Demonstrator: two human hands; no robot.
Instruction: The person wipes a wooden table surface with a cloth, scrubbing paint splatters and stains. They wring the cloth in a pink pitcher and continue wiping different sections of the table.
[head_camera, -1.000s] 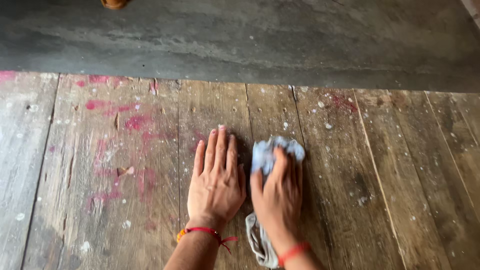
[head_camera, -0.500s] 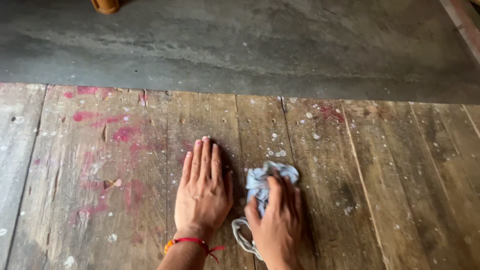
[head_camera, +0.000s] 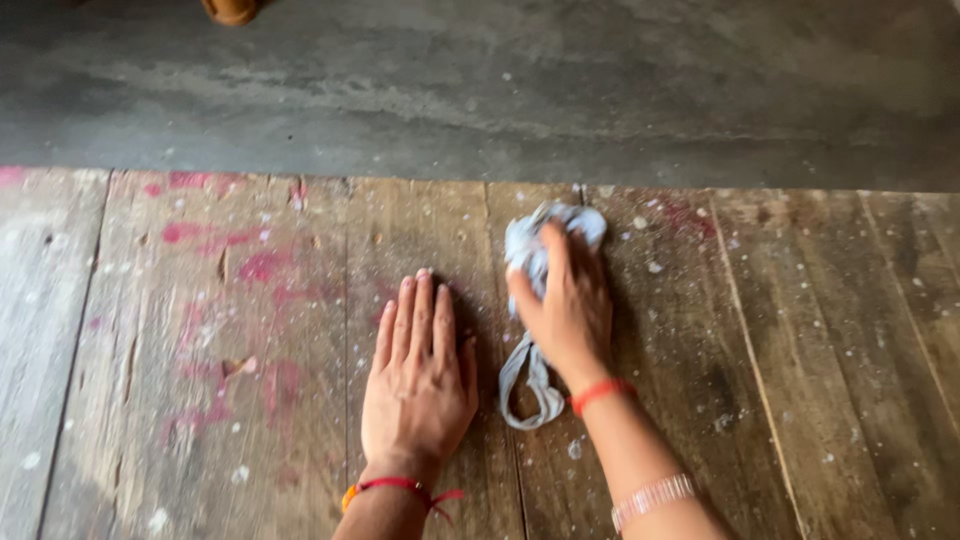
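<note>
Right hand (head_camera: 568, 305) presses a crumpled pale cloth (head_camera: 535, 250) onto wooden planks (head_camera: 800, 330); left hand (head_camera: 418, 375) lies flat, fingers extended.

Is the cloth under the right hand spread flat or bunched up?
Bunched up. The pale cloth is crumpled under the right hand on the wooden planks, with a loose loop trailing toward the wrist.

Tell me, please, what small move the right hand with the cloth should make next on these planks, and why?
Probably draw the right hand and its bunched pale cloth sideways to the right along the far edge of the wooden planks. The cloth sits near that edge, and white specks lie just to its right. The left hand lies flat on the wood and could stay there as a brace.
</note>
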